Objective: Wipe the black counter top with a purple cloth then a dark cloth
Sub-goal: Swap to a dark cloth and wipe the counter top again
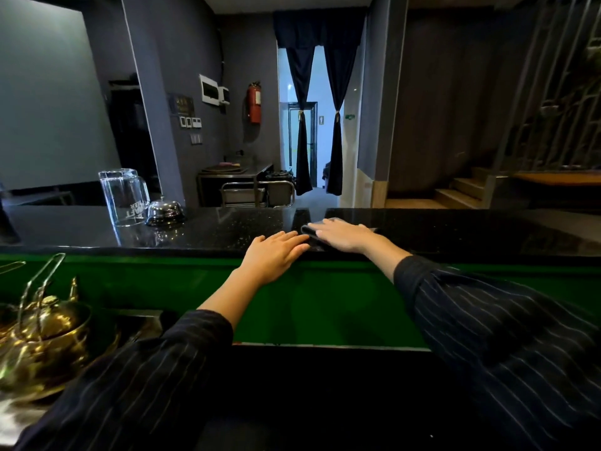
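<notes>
The black counter top (227, 227) runs across the middle of the view, glossy and speckled. My right hand (341, 236) lies flat with straight fingers on a dark cloth (310, 232), pressing it onto the counter near its middle; most of the cloth is hidden under the hand. My left hand (276, 253) rests flat on the counter's near edge just left of the cloth, fingers straight, holding nothing. No purple cloth is in view.
A clear glass pitcher (125, 196) and a chrome service bell (165, 212) stand on the counter at the left. A brass kettle (45, 333) sits low at the left below a green panel (325, 301). A curtained doorway (320, 125) lies behind.
</notes>
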Motion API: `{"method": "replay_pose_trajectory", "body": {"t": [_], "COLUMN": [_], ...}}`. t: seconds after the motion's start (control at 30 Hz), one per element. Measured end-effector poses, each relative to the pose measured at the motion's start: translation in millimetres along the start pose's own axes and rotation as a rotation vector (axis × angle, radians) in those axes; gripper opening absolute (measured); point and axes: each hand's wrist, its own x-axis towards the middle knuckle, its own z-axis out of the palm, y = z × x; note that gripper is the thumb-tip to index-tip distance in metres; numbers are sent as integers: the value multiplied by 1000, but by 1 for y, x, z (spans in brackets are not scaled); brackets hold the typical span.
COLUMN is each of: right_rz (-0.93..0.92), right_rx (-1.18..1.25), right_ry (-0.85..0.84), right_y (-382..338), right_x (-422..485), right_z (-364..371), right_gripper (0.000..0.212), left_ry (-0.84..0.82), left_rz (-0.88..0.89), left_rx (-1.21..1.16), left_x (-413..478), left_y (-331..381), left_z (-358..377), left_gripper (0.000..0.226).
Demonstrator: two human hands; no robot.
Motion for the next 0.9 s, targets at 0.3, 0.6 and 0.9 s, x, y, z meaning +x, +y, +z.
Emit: {"method": "replay_pose_trajectory", "body": {"t": [0.3,0.6,0.9], "right_rz": [333,270,-109], "right_rx": [85,-25,28], "right_ry": [20,131,244], "right_y": [101,-36,-33], "right_x": [-40,8,-51], "right_z": [-8,11,18], "right_gripper": [50,52,42], "left_ry": [21,-34,48], "left_rz": [-5,-13,79], "left_rx": [175,239,154], "left_x": [-55,-55,-70], "left_y": [-30,-26,-47], "left_z": [14,14,10], "left_gripper": [69,94,89]}}
